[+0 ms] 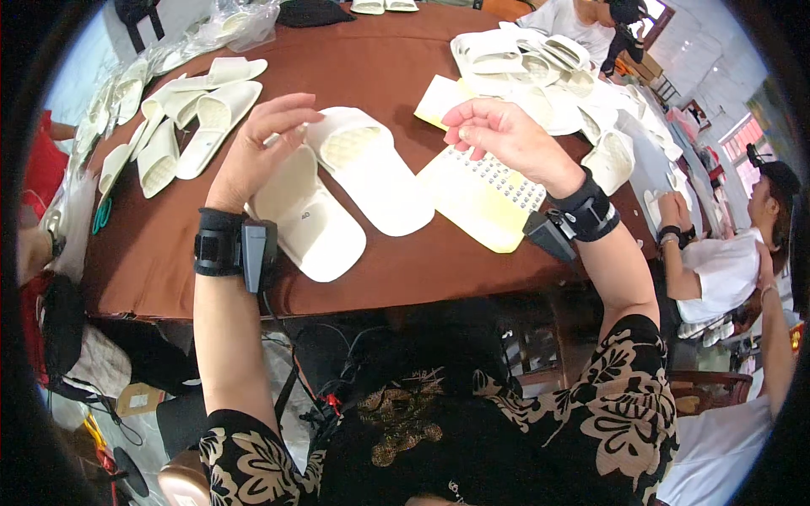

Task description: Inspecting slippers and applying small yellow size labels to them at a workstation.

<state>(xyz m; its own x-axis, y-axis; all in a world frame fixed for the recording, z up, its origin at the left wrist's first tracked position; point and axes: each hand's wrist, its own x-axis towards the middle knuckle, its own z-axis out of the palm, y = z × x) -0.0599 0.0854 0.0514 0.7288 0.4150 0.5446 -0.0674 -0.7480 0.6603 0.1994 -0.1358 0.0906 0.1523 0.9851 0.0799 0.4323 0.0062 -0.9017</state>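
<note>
Two cream slippers lie side by side, soles down, in front of me: the left slipper [325,232] and the right slipper [384,181]. My left hand [268,139] hovers at the strap end of the left slipper, fingers stretched out and apart, with nothing seen in it. Over a pale yellow sheet [494,223] my right hand [504,135] is raised, thumb and fingertips drawn together. Whether something small sits between those fingertips cannot be made out. Rows of small silvery dots [510,184] cover the sheet's upper part, partly hidden by that hand.
Several more cream slippers [215,126] lie at left on the brown-covered table [354,63]. A large slipper pile [540,72] fills the far right, beside another yellow sheet [434,103]. Clear plastic bags [240,29] edge the far left. A co-worker [734,261] sits at right, another person [574,21] beyond.
</note>
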